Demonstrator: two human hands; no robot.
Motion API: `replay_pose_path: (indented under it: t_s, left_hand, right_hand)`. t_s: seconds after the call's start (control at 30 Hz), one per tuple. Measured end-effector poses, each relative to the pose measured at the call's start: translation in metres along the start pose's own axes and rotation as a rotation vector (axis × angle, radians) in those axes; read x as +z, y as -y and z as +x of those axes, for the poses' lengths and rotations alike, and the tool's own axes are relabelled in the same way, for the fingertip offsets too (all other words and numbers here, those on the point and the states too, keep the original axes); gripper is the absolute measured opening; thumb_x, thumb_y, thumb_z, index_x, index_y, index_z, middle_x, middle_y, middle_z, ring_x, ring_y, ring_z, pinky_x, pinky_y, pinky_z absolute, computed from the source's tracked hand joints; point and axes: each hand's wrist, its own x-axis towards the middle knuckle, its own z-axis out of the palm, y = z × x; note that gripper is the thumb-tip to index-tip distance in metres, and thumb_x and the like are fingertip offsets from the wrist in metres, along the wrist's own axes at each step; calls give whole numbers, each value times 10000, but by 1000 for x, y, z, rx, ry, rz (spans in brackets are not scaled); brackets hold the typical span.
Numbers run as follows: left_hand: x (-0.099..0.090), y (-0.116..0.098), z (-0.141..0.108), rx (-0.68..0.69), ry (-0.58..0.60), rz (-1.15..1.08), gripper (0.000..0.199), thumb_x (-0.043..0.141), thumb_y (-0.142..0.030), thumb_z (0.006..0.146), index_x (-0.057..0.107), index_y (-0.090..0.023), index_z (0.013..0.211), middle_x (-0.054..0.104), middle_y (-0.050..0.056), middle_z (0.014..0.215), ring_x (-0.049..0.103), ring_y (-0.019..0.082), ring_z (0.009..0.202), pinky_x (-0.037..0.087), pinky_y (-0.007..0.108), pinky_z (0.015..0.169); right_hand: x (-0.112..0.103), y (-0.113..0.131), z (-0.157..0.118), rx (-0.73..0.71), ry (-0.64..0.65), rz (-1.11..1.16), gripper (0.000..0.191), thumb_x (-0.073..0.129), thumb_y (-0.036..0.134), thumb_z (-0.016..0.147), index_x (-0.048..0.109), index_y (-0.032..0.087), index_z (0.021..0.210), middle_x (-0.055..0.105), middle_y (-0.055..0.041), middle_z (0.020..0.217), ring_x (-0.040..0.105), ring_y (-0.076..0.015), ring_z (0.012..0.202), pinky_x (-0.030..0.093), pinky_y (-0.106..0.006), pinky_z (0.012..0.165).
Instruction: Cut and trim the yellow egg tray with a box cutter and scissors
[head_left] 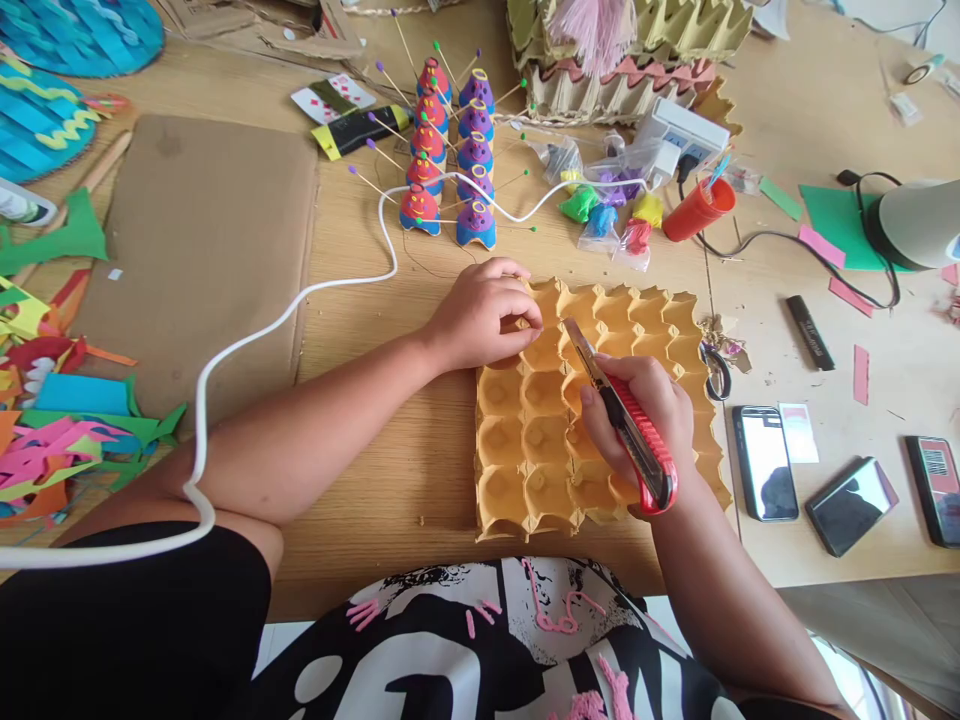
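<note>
A yellow egg tray (540, 440) lies on the table in front of me. My left hand (491, 310) grips its far left corner, fingers curled over the cups. In my right hand (656, 410) is a red box cutter (637, 430), held over the middle of the tray. Its blade is out and points away from me, toward the far side of the tray; whether the tip touches the cardboard I cannot tell. Beyond the tray stand two rows of painted egg-carton figures, red ones (420, 207) and purple ones (475, 222), with sticks poking out.
A white cable (300, 297) crosses the table and my left arm. Brown cardboard (202, 260) and paper scraps (60, 440) lie left. Scissors (718, 372), a phone (765, 465) and a red cup (699, 210) are right. Stacked egg trays (592, 95) stand behind.
</note>
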Motion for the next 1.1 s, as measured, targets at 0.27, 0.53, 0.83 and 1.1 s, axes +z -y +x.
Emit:
replay_pose_path:
  t_s: [0.27,0.53,0.83,1.1]
  left_hand:
    - [-1,-1,0,-8,17,11,139,688,-336,859,804,-260,854,806,37,909,625,304,1262,465,486,1107]
    - [0,1,0,1,10,9,133,701,-335,858,813,-262,862,818,31,938,631,303,1268,465,485,1113]
    - [0,1,0,0,11,31,128,707,-326,861,817,-262,865,817,31,935,631,306,1265,468,489,1101]
    - [1,1,0,12,1,33,126,708,-322,862,817,-259,863,815,33,946,630,309,1260,468,494,1095]
  right_hand:
    - [1,-1,-1,-26,18,-40,156,650,340,953,604,251,1073,763,-37,847,730,-234,717,567,-396,674]
    - [4,-4,-1,-83,-27,-44,188,679,296,940,592,237,1096,755,-24,852,722,-216,715,580,-375,691]
    - [3,-3,-2,-67,-11,-37,186,677,298,942,598,239,1100,750,-31,858,723,-227,723,569,-388,691]
    - [5,0,2,-121,26,-118,156,657,300,956,584,236,1078,695,0,761,672,-202,672,510,-347,666]
